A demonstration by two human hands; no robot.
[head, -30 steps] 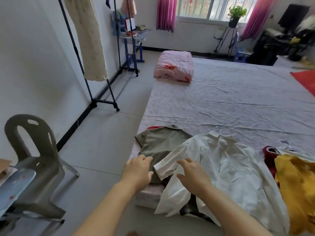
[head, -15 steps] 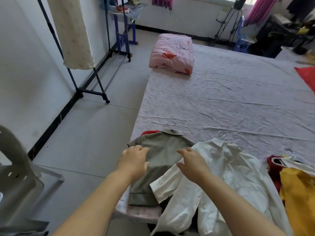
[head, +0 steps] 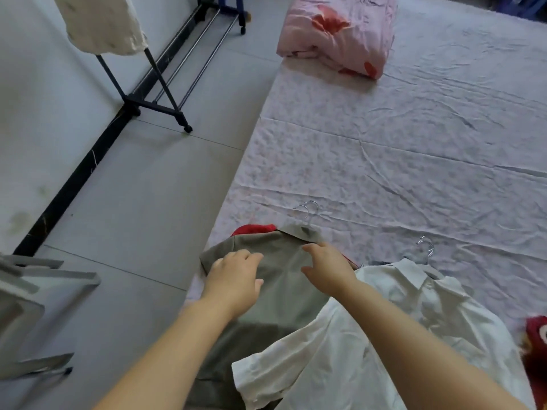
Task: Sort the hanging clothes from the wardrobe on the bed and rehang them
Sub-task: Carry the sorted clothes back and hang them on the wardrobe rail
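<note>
Fingers (head: pixel 250 256) of the left hand (head: pixel 233 279) bend onto the olive shirt (head: pixel 284 294), grip unclear. The right hand (head: pixel 328 270) is spread loose by the collar, holding nothing. The shirt lies at the edge of the bed (head: pixel 384 143), with the white shirt (head: pixel 408 327) overlapping it.

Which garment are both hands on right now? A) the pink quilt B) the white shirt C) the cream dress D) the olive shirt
D: the left hand and the right hand both rest over the olive shirt, with the white shirt lying off to their right.
</note>
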